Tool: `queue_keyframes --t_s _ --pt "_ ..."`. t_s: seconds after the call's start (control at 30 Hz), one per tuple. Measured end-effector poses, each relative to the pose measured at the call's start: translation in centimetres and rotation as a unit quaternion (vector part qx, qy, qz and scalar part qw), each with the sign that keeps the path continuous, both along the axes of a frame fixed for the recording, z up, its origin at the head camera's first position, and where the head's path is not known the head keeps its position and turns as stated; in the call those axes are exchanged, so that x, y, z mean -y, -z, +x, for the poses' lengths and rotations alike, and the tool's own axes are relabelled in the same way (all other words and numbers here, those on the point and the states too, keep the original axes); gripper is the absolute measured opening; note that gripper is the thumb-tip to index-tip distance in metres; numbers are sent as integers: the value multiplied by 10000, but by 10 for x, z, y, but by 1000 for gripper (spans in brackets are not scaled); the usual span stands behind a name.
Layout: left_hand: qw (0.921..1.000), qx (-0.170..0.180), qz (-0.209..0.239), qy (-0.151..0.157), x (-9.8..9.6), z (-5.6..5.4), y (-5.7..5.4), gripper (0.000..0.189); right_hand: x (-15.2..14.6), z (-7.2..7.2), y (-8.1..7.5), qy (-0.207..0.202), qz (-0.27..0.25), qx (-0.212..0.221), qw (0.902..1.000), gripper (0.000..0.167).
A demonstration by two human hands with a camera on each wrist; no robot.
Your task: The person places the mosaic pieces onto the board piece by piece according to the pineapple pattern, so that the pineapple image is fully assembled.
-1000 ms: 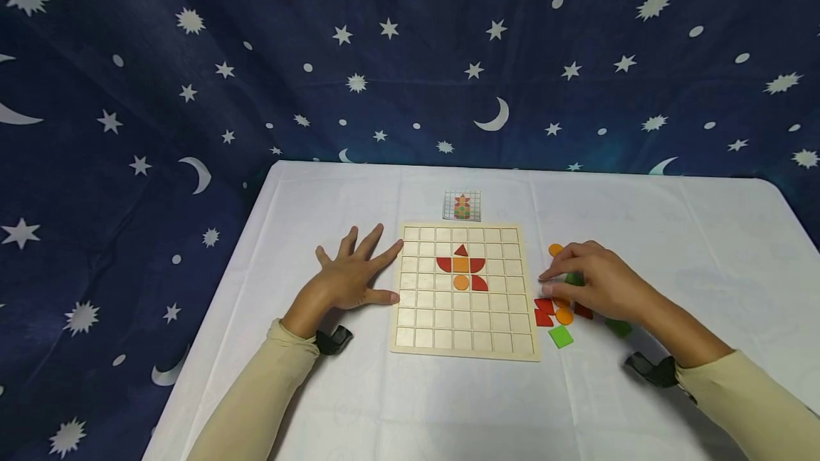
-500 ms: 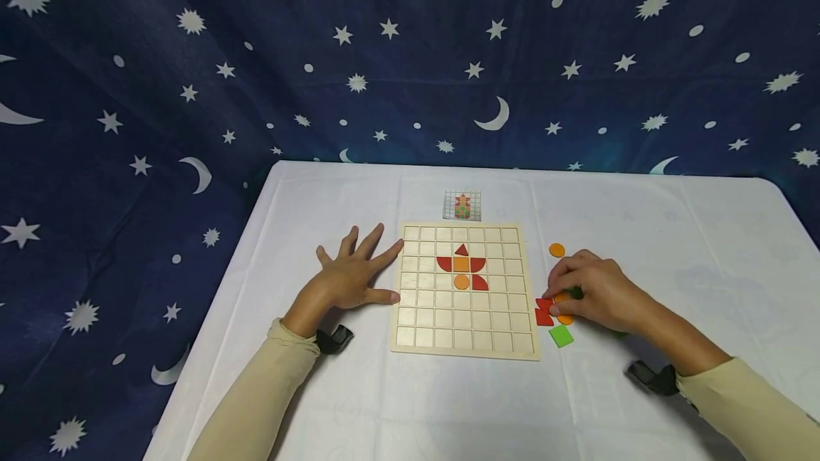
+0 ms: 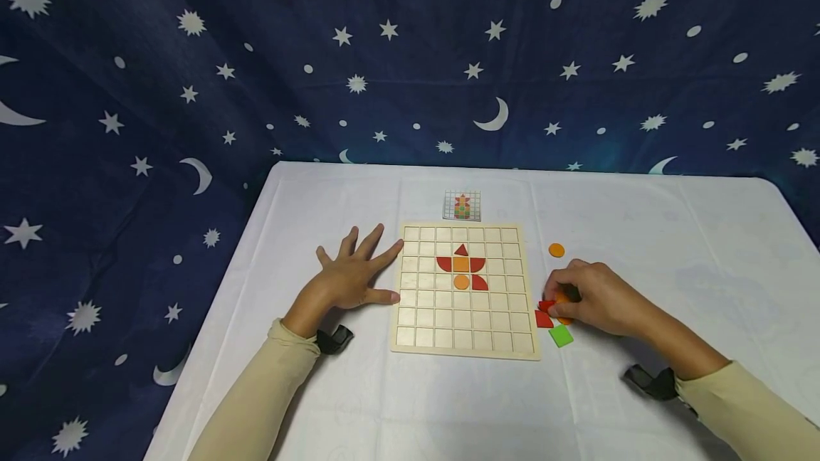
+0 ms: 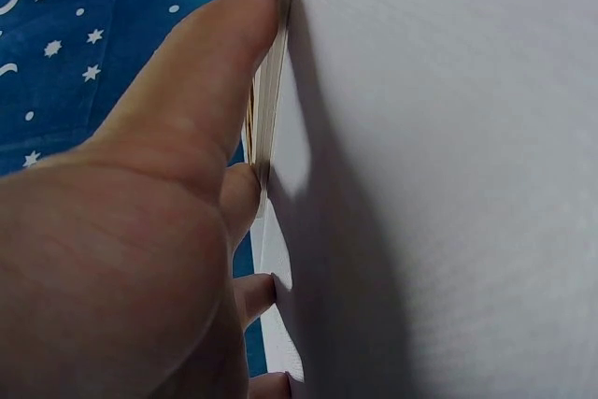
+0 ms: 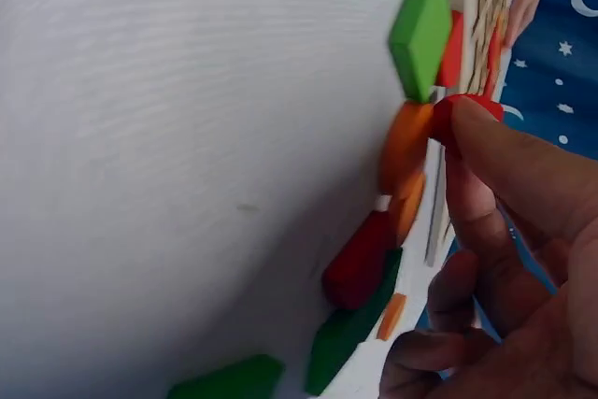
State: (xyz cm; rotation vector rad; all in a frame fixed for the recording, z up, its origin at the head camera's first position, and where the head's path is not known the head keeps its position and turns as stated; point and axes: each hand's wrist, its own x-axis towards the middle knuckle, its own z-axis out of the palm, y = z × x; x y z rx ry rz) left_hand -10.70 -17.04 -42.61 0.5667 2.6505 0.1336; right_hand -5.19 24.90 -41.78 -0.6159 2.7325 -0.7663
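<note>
Right fingers (image 5: 509, 151) pinch a red piece (image 5: 447, 125); left fingers (image 3: 369, 241), spread, touch the board (image 3: 426, 319).

The bare left hand (image 3: 349, 279) is showing beyond a beige left sleeve (image 3: 256, 391), the bare right hand (image 3: 598, 297) beyond a matching right sleeve (image 3: 746, 404). A small black attachment (image 3: 335, 340) is jutting beside one, a similar piece (image 3: 650, 381) beside the other.

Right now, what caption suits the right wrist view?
Right hand pinching a red piece, with a light green square and an orange disc nearby.
</note>
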Motion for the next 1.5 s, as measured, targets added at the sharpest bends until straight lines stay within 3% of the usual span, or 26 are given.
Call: queue_keyframes --t_s 0.2,0.37,0.67,0.93,1.5 --pt "10000 -1 17 -9 1 0 1 100 11 -2 -6 263 -603 587 9961 27" --pt "10000 -29 -18 8 1 -1 3 101 26 -6 -9 594 -953 1080 9878 13" --pt "10000 -22 -5 -19 1 -1 3 101 60 -16 -4 1017 -1434 1490 9731 14" --pt "10000 -4 -35 -42 0 0 1 101 86 -23 -4 1128 -1558 1435 9708 10" --pt "10000 23 -3 -61 0 -1 1 102 115 -33 1 934 -1753 1261 9719 10"
